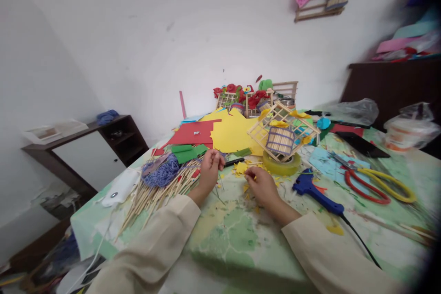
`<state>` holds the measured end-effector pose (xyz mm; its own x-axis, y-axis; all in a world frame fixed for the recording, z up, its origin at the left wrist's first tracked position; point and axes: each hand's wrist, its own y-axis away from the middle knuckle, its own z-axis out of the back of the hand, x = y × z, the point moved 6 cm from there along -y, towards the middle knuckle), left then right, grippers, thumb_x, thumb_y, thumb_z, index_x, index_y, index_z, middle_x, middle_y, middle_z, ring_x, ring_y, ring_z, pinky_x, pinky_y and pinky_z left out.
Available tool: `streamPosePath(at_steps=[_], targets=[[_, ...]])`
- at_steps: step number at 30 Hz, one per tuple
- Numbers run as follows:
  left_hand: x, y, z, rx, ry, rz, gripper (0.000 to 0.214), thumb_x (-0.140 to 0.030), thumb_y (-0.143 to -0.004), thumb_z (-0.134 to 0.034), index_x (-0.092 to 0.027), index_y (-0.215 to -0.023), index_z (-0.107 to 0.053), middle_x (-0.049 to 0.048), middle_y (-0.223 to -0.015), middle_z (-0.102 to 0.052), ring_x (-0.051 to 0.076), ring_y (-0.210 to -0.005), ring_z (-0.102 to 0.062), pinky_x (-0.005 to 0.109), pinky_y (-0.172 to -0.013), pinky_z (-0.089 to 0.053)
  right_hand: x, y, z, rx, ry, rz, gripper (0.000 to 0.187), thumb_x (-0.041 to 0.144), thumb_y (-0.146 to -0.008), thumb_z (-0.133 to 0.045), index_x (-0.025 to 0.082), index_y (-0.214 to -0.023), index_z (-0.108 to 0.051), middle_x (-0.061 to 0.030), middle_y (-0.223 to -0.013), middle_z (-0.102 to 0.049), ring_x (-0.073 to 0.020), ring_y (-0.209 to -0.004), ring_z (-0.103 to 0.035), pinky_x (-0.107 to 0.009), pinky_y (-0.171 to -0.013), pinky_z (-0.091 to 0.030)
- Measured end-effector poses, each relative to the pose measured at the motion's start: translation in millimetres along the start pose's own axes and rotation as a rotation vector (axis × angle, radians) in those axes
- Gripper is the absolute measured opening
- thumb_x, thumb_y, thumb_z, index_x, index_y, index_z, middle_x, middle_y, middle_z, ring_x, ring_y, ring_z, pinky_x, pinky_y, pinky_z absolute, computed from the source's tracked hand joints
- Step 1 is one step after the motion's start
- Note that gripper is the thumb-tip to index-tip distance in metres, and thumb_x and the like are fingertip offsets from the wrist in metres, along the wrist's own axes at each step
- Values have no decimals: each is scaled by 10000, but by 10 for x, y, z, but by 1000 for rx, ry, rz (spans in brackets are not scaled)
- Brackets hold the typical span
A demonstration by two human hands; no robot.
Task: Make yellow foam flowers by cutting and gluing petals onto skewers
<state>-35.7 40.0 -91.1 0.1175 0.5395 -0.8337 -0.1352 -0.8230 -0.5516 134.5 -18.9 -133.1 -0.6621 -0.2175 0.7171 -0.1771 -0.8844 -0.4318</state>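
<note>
My left hand (209, 170) rests on the green patterned table (234, 234) with its fingers curled, beside a pile of thin wooden sticks (161, 190); a black pen (234, 161) lies just past its fingertips. Whether it holds anything is hidden. My right hand (262, 186) lies near yellow paper scraps (242, 168), fingers pinched on a small yellow piece. A wooden stick frame (280, 131) with a little basket leans on a roll of yellowish tape (281, 165) just beyond.
Yellow paper sheets (231, 132) and red paper sheets (191, 133) lie at the back. A blue glue gun (315, 190) with its cord, red and yellow scissors (374, 181), a black phone (360, 144), purple yarn (161, 172), plastic bags and flower crafts crowd the table. A dark side table (86, 142) stands left.
</note>
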Motion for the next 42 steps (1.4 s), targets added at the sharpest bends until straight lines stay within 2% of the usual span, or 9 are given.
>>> streamPosePath(at_steps=[6, 12, 15, 19, 21, 25, 28, 37, 42], targets=[[178, 33, -46, -46, 297, 279, 269, -351, -783, -605, -147, -946, -540, -41, -572, -519, 26, -391, -285, 169, -396, -173, -161, -40, -66, -50, -427, -181, 67, 250, -667, -563, 196, -651, -600, -36, -655, -665, -183, -630, -586, -295, -590, -443], [148, -50, 42, -79, 568, 367, 170, -233, -763, -641, -162, -874, -534, -46, -615, -509, 13, -406, -319, 145, -399, -236, -201, -54, -44, -72, -533, -263, 180, 331, -656, -553, 182, -757, -569, -41, -619, -666, -179, -556, -608, -262, -473, -422], [178, -165, 219, -170, 717, 397, 21, -165, -844, -533, -165, -838, -513, -57, -597, -458, 16, -419, -337, 133, -402, -270, -230, -44, -42, -78, -537, -287, 210, 302, -626, -561, 183, -799, -548, -15, -607, -639, -177, -564, -600, -266, -499, -423], [259, -257, 483, -338, 795, 425, 216, -98, -927, -339, -144, -784, -494, -52, -584, -435, 2, -436, -364, 90, -447, -329, -244, 5, -75, -100, -501, -301, 126, 242, -625, -555, 200, -734, -509, 11, -610, -592, -167, -599, -569, -271, -556, -412], [273, -270, 556, -371, 754, 439, 222, -98, -926, -344, -142, -772, -498, -47, -593, -451, 2, -456, -397, 84, -468, -360, -128, 36, -81, -71, -355, -195, 19, 201, -664, -521, 202, -679, -510, 0, -624, -582, -164, -619, -543, -279, -586, -399], [245, -277, 598, -375, 708, 432, 151, -121, -903, -428, -136, -793, -530, -34, -620, -508, 4, -482, -446, 84, -484, -409, 298, 148, -156, 97, -13, 231, 159, 104, -727, -440, 195, -738, -570, -49, -749, -608, -190, -753, -536, -308, -686, -402], [244, -278, 579, -366, 766, 424, 151, -108, -899, -429, -135, -811, -548, -31, -621, -535, -2, -479, -470, 74, -482, -429, 435, 213, -214, 185, 29, 380, 221, 62, -713, -439, 189, -781, -606, -66, -799, -615, -204, -827, -535, -321, -743, -412], [278, -328, 694, -385, 806, 330, 179, -104, -900, -428, -136, -833, -590, 2, -727, -648, 44, -703, -641, 108, -648, -519, 124, 92, -190, 82, -185, 111, 198, 112, -706, -462, 200, -749, -634, -40, -794, -657, -182, -779, -574, -314, -745, -434], [313, -327, 782, -363, 827, 442, 209, -146, -918, -412, -146, -788, -576, -30, -596, -554, -17, -430, -455, 35, -390, -353, 75, 108, -210, 84, -237, 14, 199, 178, -724, -478, 193, -835, -643, -49, -804, -664, -178, -730, -570, -313, -704, -435]])
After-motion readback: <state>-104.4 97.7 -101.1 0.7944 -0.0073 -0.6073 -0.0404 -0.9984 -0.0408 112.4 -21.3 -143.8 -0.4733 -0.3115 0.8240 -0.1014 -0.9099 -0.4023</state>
